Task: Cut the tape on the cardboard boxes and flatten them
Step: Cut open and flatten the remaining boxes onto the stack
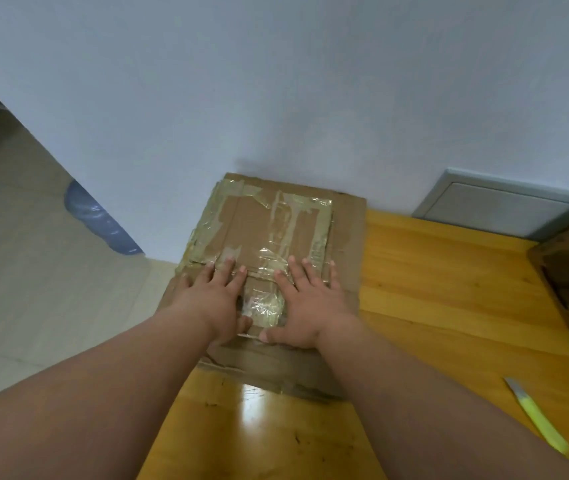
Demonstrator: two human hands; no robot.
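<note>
Our left hand (pixel 215 299) and right hand (pixel 305 303) flat, fingers spread, pressing taped cardboard box (pixel 262 237) lying flattened on wooden table (pixel 432 289), far edge against wall (pixel 276 81). Yellow-handled knife (pixel 537 415) near right, well apart from us.

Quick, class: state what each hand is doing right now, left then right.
Left hand: open, fingers spread, pressing flat on the taped cardboard box.
Right hand: open, fingers spread, pressing flat on the same box.
</note>
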